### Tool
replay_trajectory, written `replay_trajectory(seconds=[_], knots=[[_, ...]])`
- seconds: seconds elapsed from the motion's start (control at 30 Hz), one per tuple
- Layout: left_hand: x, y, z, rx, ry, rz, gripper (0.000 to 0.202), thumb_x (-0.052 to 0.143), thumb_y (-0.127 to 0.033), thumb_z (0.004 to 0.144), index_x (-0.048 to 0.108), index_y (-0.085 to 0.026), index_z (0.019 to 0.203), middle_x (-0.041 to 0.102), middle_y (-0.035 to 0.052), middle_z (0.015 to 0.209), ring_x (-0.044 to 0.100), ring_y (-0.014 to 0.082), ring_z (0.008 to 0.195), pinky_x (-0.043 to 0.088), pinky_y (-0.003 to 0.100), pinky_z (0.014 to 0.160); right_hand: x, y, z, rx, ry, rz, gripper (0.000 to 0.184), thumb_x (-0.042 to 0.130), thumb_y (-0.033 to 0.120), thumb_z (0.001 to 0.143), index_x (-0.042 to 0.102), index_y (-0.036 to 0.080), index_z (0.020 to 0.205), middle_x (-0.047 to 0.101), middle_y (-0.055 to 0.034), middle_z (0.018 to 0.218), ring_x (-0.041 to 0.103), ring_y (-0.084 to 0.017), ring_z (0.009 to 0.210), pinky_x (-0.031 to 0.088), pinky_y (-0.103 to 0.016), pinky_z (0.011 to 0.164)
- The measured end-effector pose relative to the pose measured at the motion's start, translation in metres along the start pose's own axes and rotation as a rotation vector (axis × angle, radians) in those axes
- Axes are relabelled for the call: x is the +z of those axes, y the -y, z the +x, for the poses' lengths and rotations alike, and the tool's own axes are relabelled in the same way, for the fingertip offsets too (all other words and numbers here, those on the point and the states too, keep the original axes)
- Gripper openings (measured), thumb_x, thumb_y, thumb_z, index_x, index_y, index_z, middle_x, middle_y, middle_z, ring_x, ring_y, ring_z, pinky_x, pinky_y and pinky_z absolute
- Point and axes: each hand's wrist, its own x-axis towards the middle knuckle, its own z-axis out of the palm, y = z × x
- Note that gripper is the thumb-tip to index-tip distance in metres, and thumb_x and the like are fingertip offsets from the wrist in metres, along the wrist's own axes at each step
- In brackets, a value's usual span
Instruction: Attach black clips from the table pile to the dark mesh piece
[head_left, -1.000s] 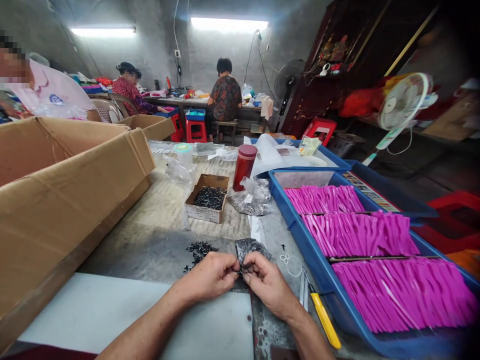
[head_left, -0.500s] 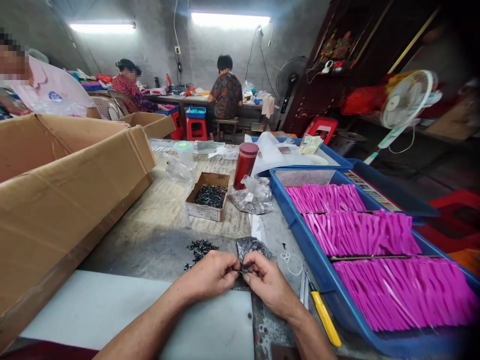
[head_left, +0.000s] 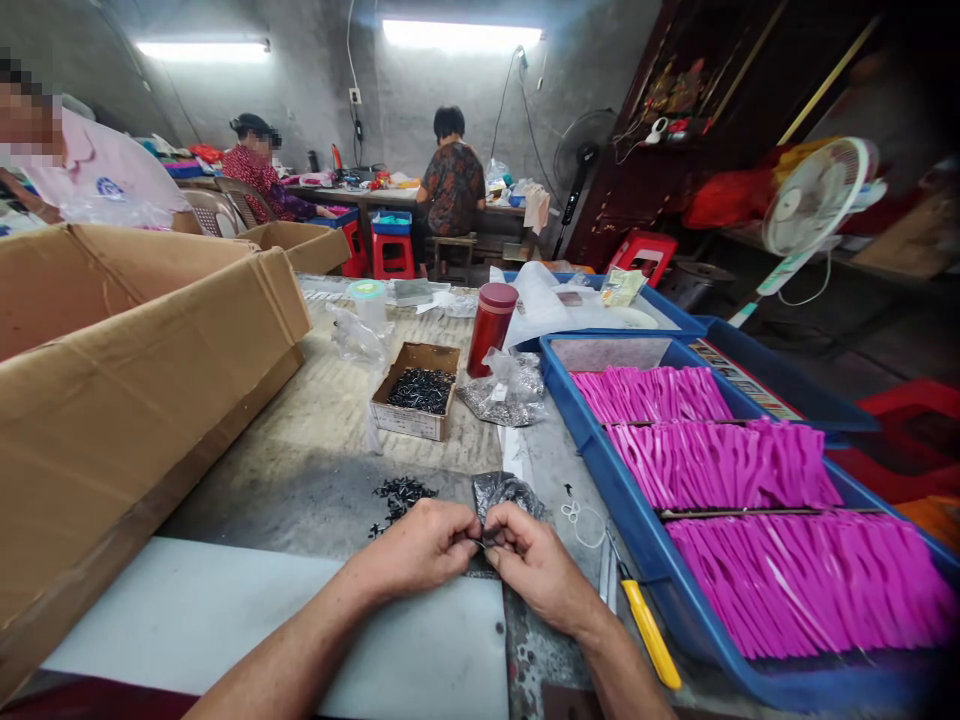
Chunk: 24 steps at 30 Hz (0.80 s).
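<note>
The left hand (head_left: 421, 548) and right hand (head_left: 538, 565) meet, fingers (head_left: 459, 556) pinched together on a thin piece (head_left: 478, 543). The small carton's (head_left: 409, 422) printing is too tiny to read.

head camera | person's head | faces forward, down | worktable (head_left: 315, 420) close below

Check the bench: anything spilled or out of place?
Small black pieces lie loose on the tabletop beyond the left hand, outside the small cardboard box holding similar ones. Might be a spill, or set out deliberately.
</note>
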Motion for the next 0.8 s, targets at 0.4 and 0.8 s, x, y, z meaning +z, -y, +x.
replay_trajectory(seconds=[0.4, 0.8], knots=[[-0.0039, 0.002, -0.0016, -0.022, 0.067, -0.136, 0.012, 0.041, -0.01, 0.071, 0.051, -0.015, 0.072, 0.047, -0.0043, 0.061, 0.04, 0.0074, 0.057, 0.032, 0.015, 0.056, -0.001, 0.0009, -0.0011, -0.006, -0.007, 0.066, 0.018, 0.04, 0.004, 0.063, 0.045, 0.018, 0.073, 0.036, 0.0059, 0.057, 0.034, -0.008, 0.054, 0.029, -0.019, 0.05], [-0.0029, 0.0044, -0.0011, -0.038, 0.067, -0.142, 0.01, 0.042, -0.012, 0.073, 0.051, -0.015, 0.072, 0.049, -0.0044, 0.063, 0.043, 0.0076, 0.059, 0.033, 0.016, 0.058, 0.0003, -0.0003, -0.0009, -0.005, -0.03, 0.097, 0.017, 0.041, 0.005, 0.064, 0.044, 0.018, 0.073, 0.035, 0.0059, 0.057, 0.035, -0.008, 0.054, 0.029, -0.019, 0.051]])
